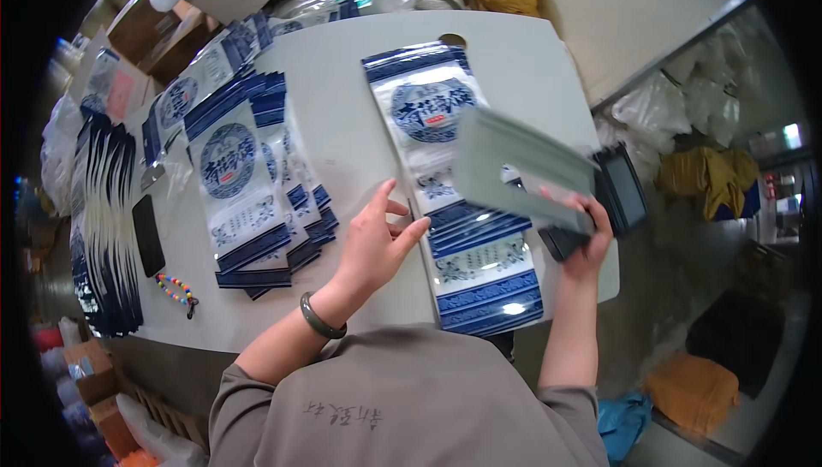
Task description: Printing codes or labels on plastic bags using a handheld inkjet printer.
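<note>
My right hand [592, 240] grips a grey-green flat rectangular plate [488, 159] with a cut-out, tilted over the right side of a row of overlapping blue-and-white printed bags [432, 112]. The plate is blurred. A black block [562, 244] shows by the right fingers; whether they hold it too, I cannot tell. Beside the plate stands a black case with a grey panel [622, 189]. My left hand [372, 240], wearing a dark bangle, has its fingers apart at the bags' left edge and holds nothing. Whether its fingertips touch the bags is unclear.
More printed bags [229, 167] lie fanned on the white table [342, 65] to the left. Further left are a black phone [148, 236], a beaded strap [174, 289] and a long stack of bags [107, 227]. Cardboard boxes [158, 39] stand behind.
</note>
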Demonstrator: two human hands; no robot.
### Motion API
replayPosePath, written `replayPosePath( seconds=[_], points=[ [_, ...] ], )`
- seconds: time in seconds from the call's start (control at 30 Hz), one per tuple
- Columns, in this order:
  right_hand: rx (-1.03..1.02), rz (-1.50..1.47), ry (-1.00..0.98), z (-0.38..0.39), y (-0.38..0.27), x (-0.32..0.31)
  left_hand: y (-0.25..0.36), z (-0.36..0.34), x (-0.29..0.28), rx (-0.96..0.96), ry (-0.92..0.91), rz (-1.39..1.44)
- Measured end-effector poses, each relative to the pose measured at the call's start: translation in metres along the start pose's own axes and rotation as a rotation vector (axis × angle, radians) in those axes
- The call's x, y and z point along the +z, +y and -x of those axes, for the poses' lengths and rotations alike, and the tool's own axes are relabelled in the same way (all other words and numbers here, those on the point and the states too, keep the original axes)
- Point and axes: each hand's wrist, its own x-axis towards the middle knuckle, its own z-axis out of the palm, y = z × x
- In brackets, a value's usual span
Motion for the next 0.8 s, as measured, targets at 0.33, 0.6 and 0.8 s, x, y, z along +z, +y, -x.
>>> replayPosePath(
  seconds=[0.33,0.6,0.8],
  points=[
    [0.281,0.174,0.019,-0.053,0.019,0.016,-0.006,-0.001,0.033,-0.165,-0.054,0.121],
    [0.288,0.331,0.090,-0.036,0.011,0.020,-0.030,0.014,0.007,-0.048,-0.052,0.511],
    [0.227,0.530,-0.070,-0.031,0.007,0.042,-0.002,-0.011,-0.028,-0.096,-0.149,0.678]
  ],
)
